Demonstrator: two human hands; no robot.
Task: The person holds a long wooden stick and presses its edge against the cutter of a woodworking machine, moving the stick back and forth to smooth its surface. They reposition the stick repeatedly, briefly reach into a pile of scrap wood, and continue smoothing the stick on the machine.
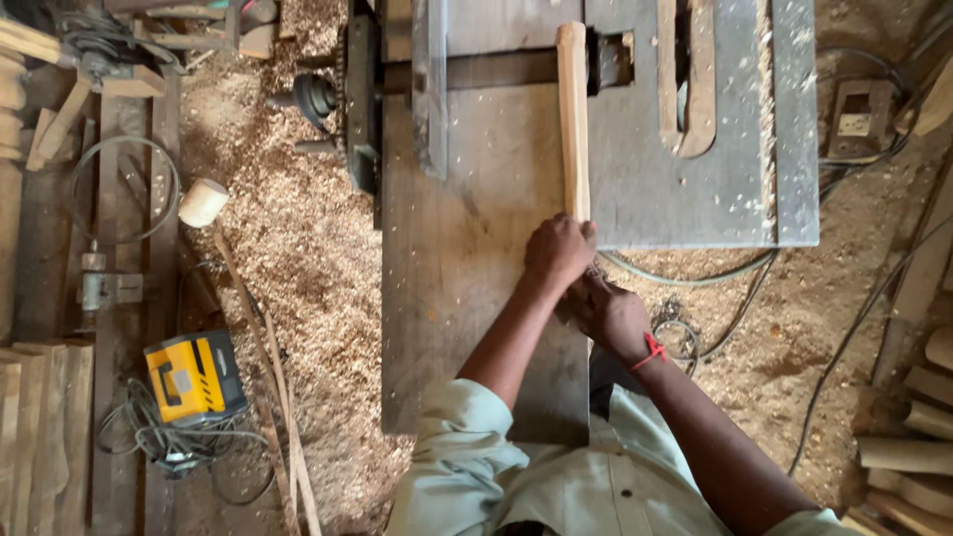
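Wood strip (pixel 573 119) points to 12 o'clock; keep left hand (pixel 559 250) and right hand (pixel 608 313) fingers wrapped around its near end, flat on desk (pixel 467 248).

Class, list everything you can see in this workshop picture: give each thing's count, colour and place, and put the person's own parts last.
wooden stick: one, pale brown, lying lengthwise on the machine table, near end gripped
machine table: one, grey, centre
mallet: one, pale head, on the floor at left
power tool: one, yellow and black, lower left
cables: several, dark, by the power tool and at right
sawdust: light brown, covering the floor
wood pieces: several, pale, right edge
left hand: one, closed on the stick's end
right hand: one, just behind the left, red band at the wrist; its grip is hidden
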